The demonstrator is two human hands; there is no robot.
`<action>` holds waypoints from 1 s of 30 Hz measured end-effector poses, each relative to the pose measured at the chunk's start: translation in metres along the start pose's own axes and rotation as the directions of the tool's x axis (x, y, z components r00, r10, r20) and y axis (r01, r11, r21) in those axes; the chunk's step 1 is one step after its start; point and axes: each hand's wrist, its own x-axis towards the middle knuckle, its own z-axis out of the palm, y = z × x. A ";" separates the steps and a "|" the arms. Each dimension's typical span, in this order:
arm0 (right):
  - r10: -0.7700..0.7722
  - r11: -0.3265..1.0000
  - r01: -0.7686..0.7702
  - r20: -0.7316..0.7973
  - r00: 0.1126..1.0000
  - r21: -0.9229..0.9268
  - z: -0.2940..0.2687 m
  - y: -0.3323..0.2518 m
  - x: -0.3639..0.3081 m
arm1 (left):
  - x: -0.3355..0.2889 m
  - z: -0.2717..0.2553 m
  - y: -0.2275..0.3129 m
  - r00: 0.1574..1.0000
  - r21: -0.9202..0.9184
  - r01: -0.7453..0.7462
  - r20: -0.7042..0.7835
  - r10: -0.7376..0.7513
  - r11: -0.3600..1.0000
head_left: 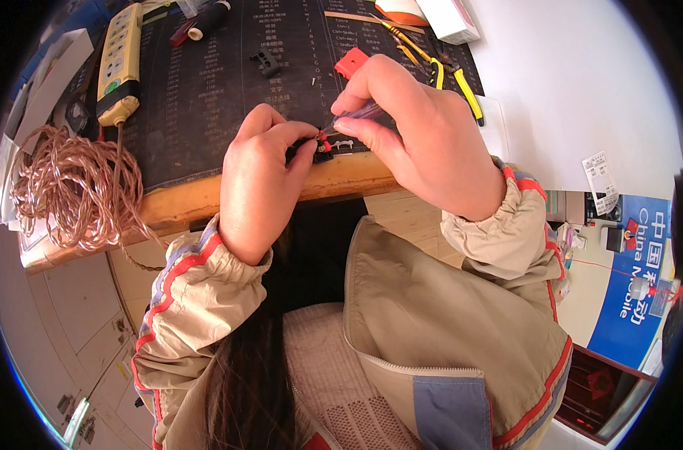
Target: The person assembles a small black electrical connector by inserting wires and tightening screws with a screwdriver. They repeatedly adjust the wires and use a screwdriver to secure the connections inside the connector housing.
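Note:
My left hand point(260, 176) is closed, with thumb and forefinger pinching a small black and red part point(323, 144) at the near edge of a black desk mat point(229, 97). In my right hand point(428, 135) sits a small screwdriver point(365, 112) with a clear purple-blue handle, gripped between thumb and fingers. Its thin shaft points left and down to the part; whether the tip touches is too small to tell. A little silvery metal piece point(343, 143) lies just right of the part. Beyond my right fingers is a red plastic block point(350, 63), partly hidden.
At the left stand a yellow power strip point(119, 60) and a big coil of brown cable point(79, 187). A black plastic piece point(265, 63) lies on the mat. Yellow-and-black pliers point(467, 91) are at the far right. The wooden table edge point(341, 176) runs under my wrists.

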 end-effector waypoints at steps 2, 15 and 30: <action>0.042 0.999 -0.042 -0.001 0.999 0.017 0.001 -0.001 0.002 | 0.000 0.000 -0.001 1.000 0.007 0.002 0.003 -0.002 1.000; 0.029 0.999 -0.027 -0.030 0.999 0.044 -0.008 -0.006 0.000 | 0.000 0.003 -0.004 0.999 0.019 -0.032 -0.040 0.033 0.999; -0.033 0.975 -0.002 0.153 0.988 0.221 0.042 0.073 -0.014 | 0.001 -0.001 0.006 0.999 0.057 0.031 0.009 -0.032 0.998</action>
